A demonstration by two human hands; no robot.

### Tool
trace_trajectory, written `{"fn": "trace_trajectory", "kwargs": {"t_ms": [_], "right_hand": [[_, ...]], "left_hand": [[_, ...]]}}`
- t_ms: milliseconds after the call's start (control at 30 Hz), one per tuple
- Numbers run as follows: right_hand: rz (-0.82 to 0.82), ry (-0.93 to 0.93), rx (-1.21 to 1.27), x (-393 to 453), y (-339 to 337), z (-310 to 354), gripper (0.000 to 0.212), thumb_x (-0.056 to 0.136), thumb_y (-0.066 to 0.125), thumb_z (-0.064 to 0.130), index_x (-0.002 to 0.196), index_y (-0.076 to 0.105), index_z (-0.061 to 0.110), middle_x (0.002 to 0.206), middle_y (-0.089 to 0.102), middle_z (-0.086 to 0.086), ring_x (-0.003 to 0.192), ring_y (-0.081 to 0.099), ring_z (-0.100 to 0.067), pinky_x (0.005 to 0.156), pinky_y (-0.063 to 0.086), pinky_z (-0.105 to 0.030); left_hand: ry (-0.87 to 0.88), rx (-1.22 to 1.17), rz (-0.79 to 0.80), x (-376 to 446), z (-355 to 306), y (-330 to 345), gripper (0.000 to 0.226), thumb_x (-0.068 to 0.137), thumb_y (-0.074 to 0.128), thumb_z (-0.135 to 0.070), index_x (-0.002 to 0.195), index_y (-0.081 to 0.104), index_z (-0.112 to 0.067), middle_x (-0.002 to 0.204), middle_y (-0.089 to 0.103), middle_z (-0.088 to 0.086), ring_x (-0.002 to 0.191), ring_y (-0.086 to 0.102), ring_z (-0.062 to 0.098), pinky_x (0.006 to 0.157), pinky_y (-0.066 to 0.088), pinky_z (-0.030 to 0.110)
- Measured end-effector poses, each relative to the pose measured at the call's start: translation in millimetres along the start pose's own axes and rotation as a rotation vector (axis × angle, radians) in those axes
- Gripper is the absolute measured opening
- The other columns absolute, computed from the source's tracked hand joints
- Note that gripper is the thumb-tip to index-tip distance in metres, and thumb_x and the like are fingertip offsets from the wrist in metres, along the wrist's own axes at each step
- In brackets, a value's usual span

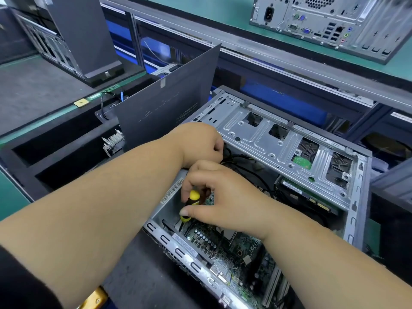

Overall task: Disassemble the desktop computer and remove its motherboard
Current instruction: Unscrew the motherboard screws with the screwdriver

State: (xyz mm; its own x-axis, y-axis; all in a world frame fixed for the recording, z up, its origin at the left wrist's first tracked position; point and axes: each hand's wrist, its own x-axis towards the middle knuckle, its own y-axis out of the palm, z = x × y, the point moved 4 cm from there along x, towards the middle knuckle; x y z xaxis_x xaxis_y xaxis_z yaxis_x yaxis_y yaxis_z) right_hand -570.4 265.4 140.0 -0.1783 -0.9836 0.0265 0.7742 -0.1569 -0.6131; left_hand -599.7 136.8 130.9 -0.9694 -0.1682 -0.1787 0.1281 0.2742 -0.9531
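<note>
An open desktop case (356, 210) lies on its side on the bench, with a silver drive cage (274, 139) across its top. The green motherboard (225, 248) shows in the bottom of the case. My right hand (220, 197) grips a yellow and black screwdriver (191, 204), held upright over the board near the case's left wall. My left hand (200, 143) reaches into the case beyond it, fingers curled down among black cables (243, 161); what they hold is hidden.
A dark side panel (169, 101) stands upright left of the case. Black bins (66, 152) with a heatsink (112, 141) lie to the left. Another grey computer (330, 25) stands at the back right, a dark tower (84, 39) at the back left.
</note>
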Motion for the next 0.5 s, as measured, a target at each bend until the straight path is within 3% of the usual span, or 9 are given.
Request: {"fn": "trace_trajectory", "kwargs": {"t_ms": [267, 500], "right_hand": [[-0.022, -0.007, -0.094, 0.5, -2.6, 0.1, 0.025, 0.076, 0.076, 0.013, 0.098, 0.064, 0.017, 0.099, 0.056, 0.006, 0.093, 0.052, -0.012, 0.084, 0.047, -0.037], [-0.015, 0.003, -0.050, -2.9, -2.4, 0.0, 0.025, 0.074, 0.067, 0.001, 0.094, 0.067, 0.017, 0.094, 0.052, 0.005, 0.076, 0.054, -0.013, 0.077, 0.050, -0.036]], "left_hand": [[-0.008, -0.009, -0.001, 0.0, -0.3, -0.3, 0.020, 0.076, 0.050, -0.034, 0.074, 0.070, -0.031, 0.071, 0.068, -0.008, 0.069, 0.061, 0.013, 0.066, 0.057, 0.037], [-0.019, -0.026, -0.003, 1.5, 0.3, 0.2, 0.019, 0.074, 0.051, -0.035, 0.073, 0.070, -0.032, 0.071, 0.067, -0.010, 0.069, 0.061, 0.011, 0.065, 0.056, 0.034]]}}
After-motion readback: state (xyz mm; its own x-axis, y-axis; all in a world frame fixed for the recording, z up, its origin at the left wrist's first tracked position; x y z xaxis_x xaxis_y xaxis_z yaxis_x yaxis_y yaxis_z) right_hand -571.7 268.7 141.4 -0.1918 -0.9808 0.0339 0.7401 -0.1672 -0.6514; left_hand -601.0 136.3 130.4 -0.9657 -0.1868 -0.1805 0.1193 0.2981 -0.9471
